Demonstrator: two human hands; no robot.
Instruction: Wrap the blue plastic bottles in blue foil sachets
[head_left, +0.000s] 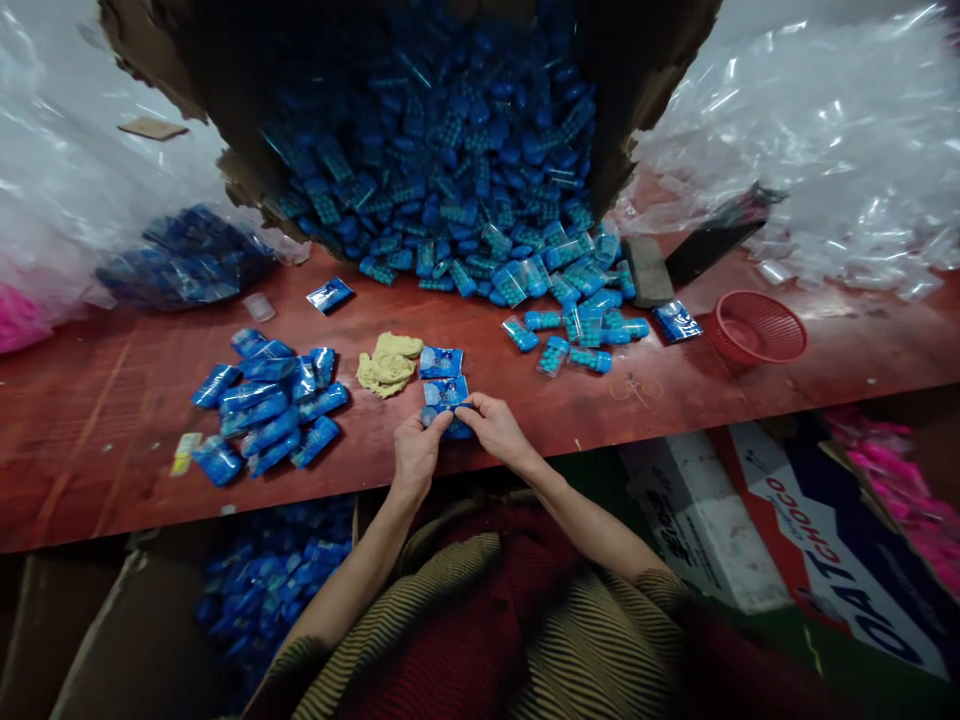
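At the table's front edge my left hand (418, 452) and my right hand (496, 430) meet, thumbs and fingers closed on a small blue item (457, 428). The fingers partly cover it; it looks like a blue-capped container with a blue printed wrapper. Just beyond the fingertips lie flat blue printed wrappers (444, 392), one behind another. A crumpled yellow cloth (390, 364) rests to their left. Farther left is a pile of blue wrapped containers (274, 405). To the right, several clear containers with blue caps and teal pellets (589, 325) lie loose.
A torn cardboard box (172, 60) spills many blue-capped containers onto the red table (97, 420). On the right stand a red plastic basket (759, 328) and a grey block (649, 272). Clear plastic bags (810, 130) fill the back right. A bundle of blue wrappers (191, 258) lies back left.
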